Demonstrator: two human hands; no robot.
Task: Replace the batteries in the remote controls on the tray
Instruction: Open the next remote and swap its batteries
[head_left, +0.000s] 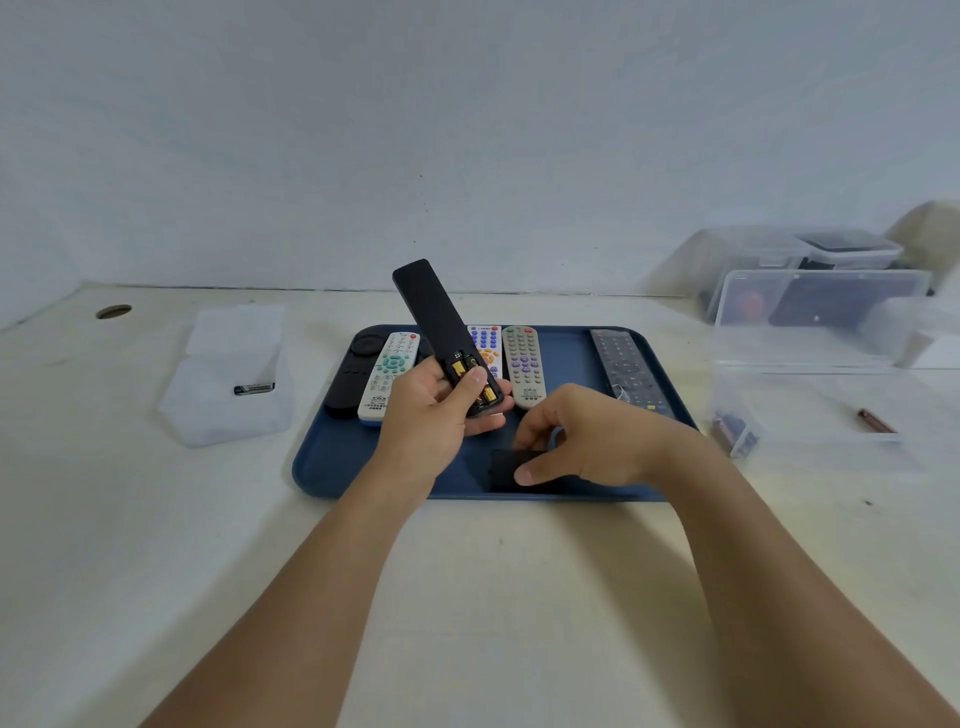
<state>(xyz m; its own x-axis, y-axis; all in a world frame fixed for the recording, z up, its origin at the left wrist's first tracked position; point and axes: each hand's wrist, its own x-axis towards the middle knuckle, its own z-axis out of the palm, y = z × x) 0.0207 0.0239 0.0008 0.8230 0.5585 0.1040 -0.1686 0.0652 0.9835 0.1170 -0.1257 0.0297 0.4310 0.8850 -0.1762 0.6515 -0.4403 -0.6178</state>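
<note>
Writing: small print sits at the near end of the white remote (390, 375) and the grey remote (522, 364), too small to read; no brand legible on any item.
Left hand (434, 415): fingers and thumb curled round the near end of the black remote (439, 325), thumb lying across the open battery bay.
Black remote: held above the tray (363, 457), back side up, long axis slanting up and away to the left, far end raised, battery end low in the palm.
Batteries (460, 368): gold-coloured, seated in the open bay, partly hidden by the thumb.
Right hand (582, 441): lowered onto the near part of the tray, thumb and fingers pinching the battery cover (506, 467).
Battery cover: flat black piece lying on the tray floor under the right hand, just beside the near rim.
Tray: dark blue, rounded corners, on the pale table (493, 571).
White remote: face up on the tray, green round pad, long axis running away from the viewer.
Grey remote: face up, purple buttons, parallel to the white one.
Third light remote (485, 345): blue and orange buttons, mostly hidden behind the black remote.
Dark remote (626, 369): right side of the tray, face up.
Black round-pad remote (358, 374): far-left edge of the tray.
Clear bag (228, 374): left of the tray, one loose battery (253, 388) in it.
Clear boxes (810, 332): right of the tray.
</note>
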